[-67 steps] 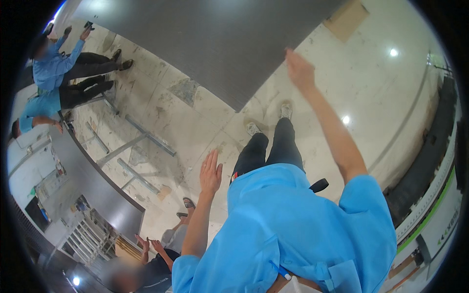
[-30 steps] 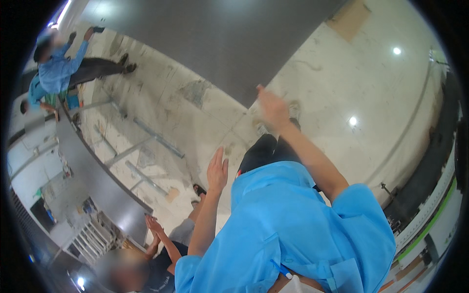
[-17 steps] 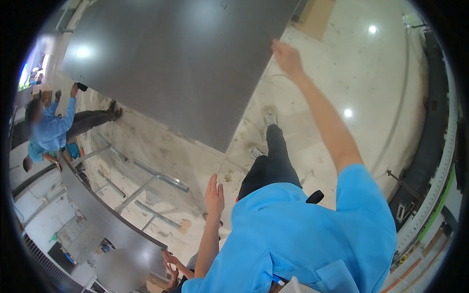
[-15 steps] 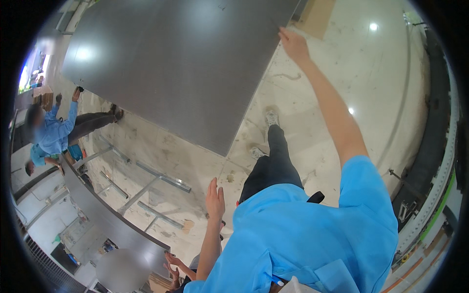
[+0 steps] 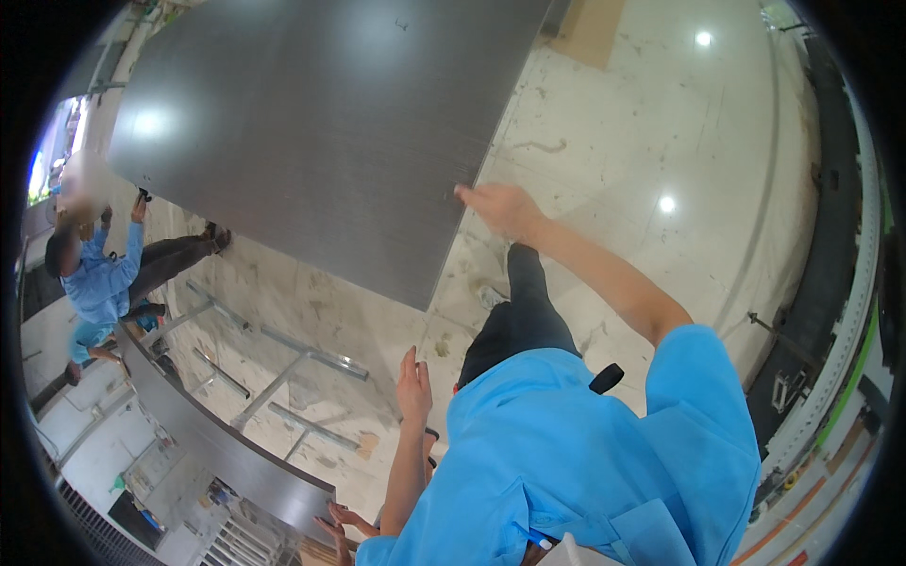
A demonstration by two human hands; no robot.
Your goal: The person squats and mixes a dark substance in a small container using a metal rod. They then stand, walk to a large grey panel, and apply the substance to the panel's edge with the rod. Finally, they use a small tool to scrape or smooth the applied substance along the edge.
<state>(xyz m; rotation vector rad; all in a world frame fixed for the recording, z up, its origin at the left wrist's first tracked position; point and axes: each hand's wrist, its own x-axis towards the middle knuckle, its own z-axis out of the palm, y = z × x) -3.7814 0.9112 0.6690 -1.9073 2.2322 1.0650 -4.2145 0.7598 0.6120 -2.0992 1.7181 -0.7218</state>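
Observation:
A large dark grey panel (image 5: 311,141) fills the upper middle, with its near corner pointing toward me. My right hand (image 5: 502,209) reaches out to its right edge. The fingers are curled together and their tips overlap the edge; whatever lies between them is too small to make out. Below the near corner, my left hand (image 5: 413,387) is raised with its fingers stretched out, and it touches nothing. At the panel's far left corner, a co-worker in a blue shirt (image 5: 99,278) has a hand (image 5: 139,209) near the edge.
Metal frames (image 5: 311,354) stand on the pale, marked floor (image 5: 623,151) to my left. Beyond them runs a long grey board (image 5: 226,453), with another person's hands (image 5: 342,519) at its near end. A dark rail (image 5: 797,349) curves along the right. Brown cardboard (image 5: 590,28) lies beyond the panel.
My right hand has come back along the panel's right edge, toward me and the near corner, its elbow now more bent. My left hand stays raised and open.

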